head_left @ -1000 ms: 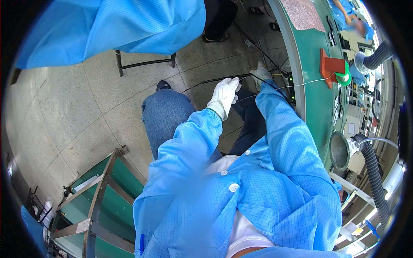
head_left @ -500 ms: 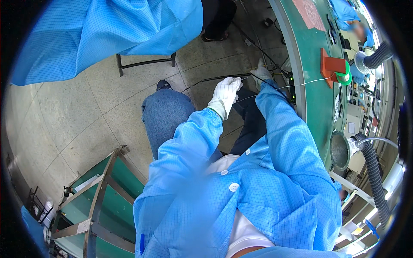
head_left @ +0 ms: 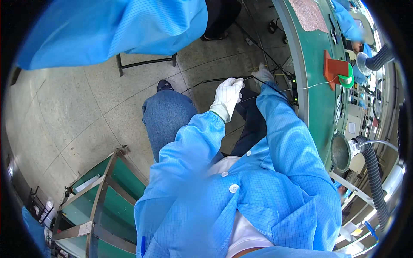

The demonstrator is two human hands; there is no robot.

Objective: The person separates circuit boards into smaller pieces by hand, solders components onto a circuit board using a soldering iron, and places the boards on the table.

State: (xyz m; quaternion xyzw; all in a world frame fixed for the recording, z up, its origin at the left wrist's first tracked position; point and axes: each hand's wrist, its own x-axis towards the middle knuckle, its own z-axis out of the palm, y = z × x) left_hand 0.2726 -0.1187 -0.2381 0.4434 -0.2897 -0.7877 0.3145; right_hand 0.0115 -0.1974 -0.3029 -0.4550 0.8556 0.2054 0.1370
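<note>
My left hand (head_left: 227,98), in a white glove, is closed in a pinch above the gap between my knees. A thin silvery wire (head_left: 309,87) runs from a green spool (head_left: 346,81) across the bench edge to this hand and seems to pass through its fingers. Just right of it and farther off, my right hand (head_left: 263,74), gloved too, is closed at the bend of a black cable (head_left: 215,80). That cable stretches left behind my left fingertips and rightward along my right sleeve. The fingertips are small and partly hidden.
The spool sits on a red-brown stand (head_left: 334,69) on the green bench (head_left: 313,56) at my right. Fume extraction hoods (head_left: 340,151) hang beyond it. A metal-framed rack (head_left: 101,202) stands lower left. Another person's blue sleeve (head_left: 120,34) and a stool (head_left: 146,64) are at upper left.
Both hands stay close together and nearly still; my left hand appears slightly farther right. The other person's blue garment has shifted at upper left.
</note>
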